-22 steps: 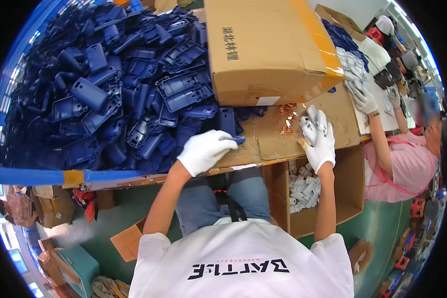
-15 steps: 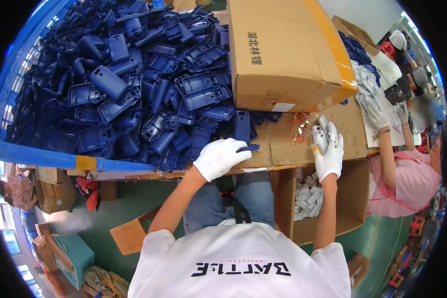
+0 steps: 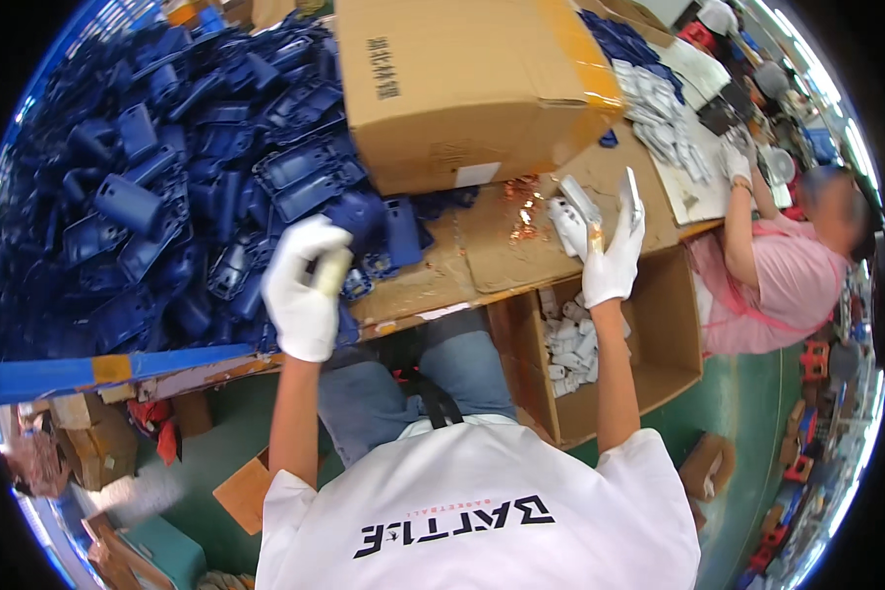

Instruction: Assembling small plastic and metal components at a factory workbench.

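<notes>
My left hand (image 3: pixel 305 290), in a white glove, hovers over the near edge of a large heap of blue plastic housings (image 3: pixel 128 202). Its fingers are curved and slightly blurred, with a gap between thumb and fingers; nothing shows in its grasp. My right hand (image 3: pixel 615 256), gloved too, holds several white plastic casings (image 3: pixel 567 226) over the cardboard-covered bench (image 3: pixel 482 251). One casing sticks up between its fingers, and the others lean out on the thumb side. Small copper-coloured bits (image 3: pixel 525 211) lie on the cardboard to the left of these casings.
A big closed carton (image 3: pixel 462 108) stands at the back of the bench. Below my right forearm, an open box (image 3: pixel 664 349) holds white plastic pieces (image 3: pixel 572 344). To the right, a person in pink (image 3: pixel 772 270) works near more white parts (image 3: pixel 659 118).
My left hand has moved left over the heap; the blue piece at its fingertips no longer shows there. The casings in my right hand have fanned apart. The whole view has shifted.
</notes>
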The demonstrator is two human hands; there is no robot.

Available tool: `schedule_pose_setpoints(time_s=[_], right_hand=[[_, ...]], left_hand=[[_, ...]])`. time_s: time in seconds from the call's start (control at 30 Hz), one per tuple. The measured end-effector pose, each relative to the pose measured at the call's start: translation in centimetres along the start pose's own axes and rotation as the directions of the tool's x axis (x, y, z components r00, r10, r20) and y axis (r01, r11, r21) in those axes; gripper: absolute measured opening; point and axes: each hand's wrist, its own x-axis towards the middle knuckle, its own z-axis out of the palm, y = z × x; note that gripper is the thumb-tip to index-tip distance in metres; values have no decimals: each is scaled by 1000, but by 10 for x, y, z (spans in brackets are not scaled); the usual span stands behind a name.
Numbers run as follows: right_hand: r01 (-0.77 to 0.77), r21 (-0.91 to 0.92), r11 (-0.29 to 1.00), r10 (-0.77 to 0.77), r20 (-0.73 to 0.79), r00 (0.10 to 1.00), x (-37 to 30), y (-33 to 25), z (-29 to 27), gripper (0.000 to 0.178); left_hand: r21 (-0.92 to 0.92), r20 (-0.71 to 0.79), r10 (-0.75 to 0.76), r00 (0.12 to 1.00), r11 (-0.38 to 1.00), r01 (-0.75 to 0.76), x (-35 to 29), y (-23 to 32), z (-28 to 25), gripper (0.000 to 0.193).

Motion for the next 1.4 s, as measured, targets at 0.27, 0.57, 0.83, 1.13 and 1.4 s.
schedule_pose_setpoints(time_s=[0.27,0.57,0.83,1.13,1.4], right_hand=[[-239,572,785,135,218,967,-23,-27,-38,20],[-86,689,719,-490,591,641,-58,-79,-39,14],[-251,673,696,-358,628,691,-74,-74,-32,30],[127,-25,992,-114,298,948,-51,-59,33,21],[327,-150,933,-282,261,923,-57,-50,45,24]], left_hand=[[845,227,387,894,377,-378,98,-13,2,11],[24,458,-320,829,937,349,-91,31,79,34],[-206,437,-699,567,535,819,-132,1,63,33],[-230,426,-693,581,538,811,-136,12,67,33],[-326,512,-720,469,342,881,-130,16,65,36]])
